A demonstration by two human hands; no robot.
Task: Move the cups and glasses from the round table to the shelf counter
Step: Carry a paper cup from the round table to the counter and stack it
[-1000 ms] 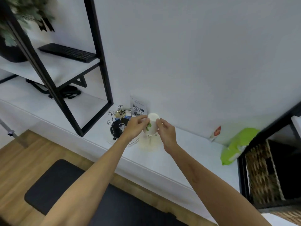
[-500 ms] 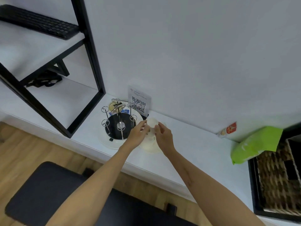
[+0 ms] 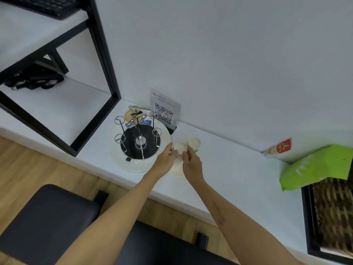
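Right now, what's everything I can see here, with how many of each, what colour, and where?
paper cups: two visible, white, upside down on the counter right of the rack; the nearer one between both hands, the other just behind it
counter: one, white, along the wall
cup rack: one, chrome prongs on a black disc over a white tray, left of the cups
QR sign: one, white, against the wall behind the rack
green bag: one, on the counter at right
shelf frame: one, black, upper left
keyboard: one, black, on the upper shelf
left hand: fingers on the nearer cup
right hand: fingers on the same cup
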